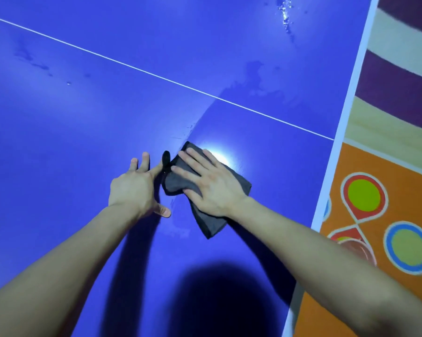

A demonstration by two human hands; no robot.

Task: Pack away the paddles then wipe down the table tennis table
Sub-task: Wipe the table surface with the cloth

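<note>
a: fig. 1. what lies under the right hand [210,183]?
b: a grey cloth [211,222], folded, flat on the blue table tennis table [83,117], not far from its white edge [343,122] on the right. the right hand presses it palm down, with its fingers straight and slightly spread.
a: and the left hand [134,188]?
b: it is just beside the cloth, fingers splayed wide, gripping nothing i can see. its forefinger reaches to a black loop [166,158] at the cloth's corner. whether it touches the loop i cannot tell from here.
a: the surface?
b: a thin white line [132,66] crosses it aslant beyond the hands. a wet smear [253,76] sits by that line, and water drops [285,15] glint further off. a bright glare [223,155] shows just past the right fingers, and a dark round shadow [224,300] lies between the forearms.
a: off the table?
b: a patterned floor [404,203], orange with ringed circles, and purple and cream bands beyond.
</note>
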